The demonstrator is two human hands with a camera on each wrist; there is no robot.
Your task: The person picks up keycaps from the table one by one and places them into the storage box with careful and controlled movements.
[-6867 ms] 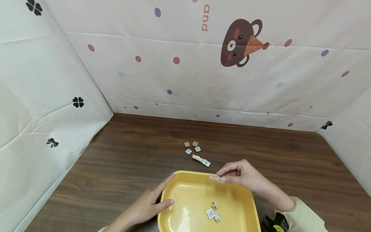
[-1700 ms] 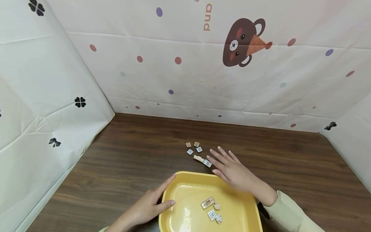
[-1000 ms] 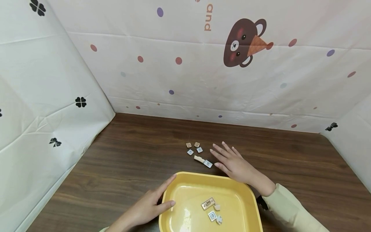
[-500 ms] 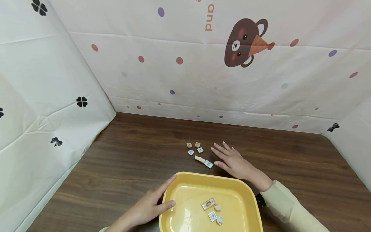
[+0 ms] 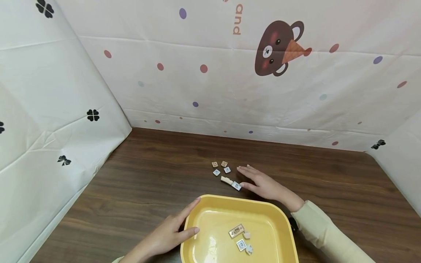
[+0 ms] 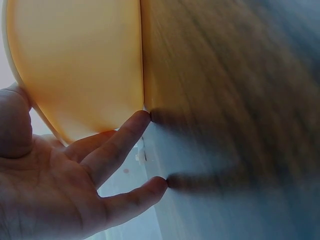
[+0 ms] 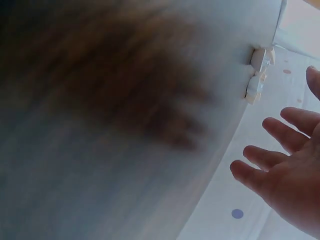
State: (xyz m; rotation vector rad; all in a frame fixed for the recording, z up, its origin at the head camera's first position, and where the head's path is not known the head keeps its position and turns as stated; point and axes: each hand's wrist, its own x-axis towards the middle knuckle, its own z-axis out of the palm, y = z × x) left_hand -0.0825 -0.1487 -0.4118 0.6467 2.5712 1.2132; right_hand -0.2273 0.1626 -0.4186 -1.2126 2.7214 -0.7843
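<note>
My left hand (image 5: pixel 169 232) holds the left side of a yellow tray (image 5: pixel 235 200), thumb over the rim inside, fingers along the outer wall. In the left wrist view two fingertips of the left hand (image 6: pixel 85 180) reach the table. My right hand (image 5: pixel 264 185) is low over the table behind the tray, holding nothing. Its thumb tip is right at a pale blue printed rectangular block (image 5: pixel 236 186), which adjoins a cream notched piece (image 5: pixel 226 180). In the right wrist view the right hand's (image 7: pixel 290 170) fingers are spread, with small blocks (image 7: pixel 260 60) beyond.
Behind those two pieces lie two tan square tiles (image 5: pixel 224 164) and two pale blue ones (image 5: pixel 216 172). Inside the tray are a tan rectangular block (image 5: pixel 236 231), a pale square block (image 5: pixel 241 244) and two small pieces (image 5: pixel 249 250). White printed sheets (image 5: pixel 197 87) wall the dark table (image 5: pixel 158 175).
Since the oldest frame, the tan block has left my right hand and lies in the tray. That hand went to the table behind the tray; lately its fingers drew together beside the blue block.
</note>
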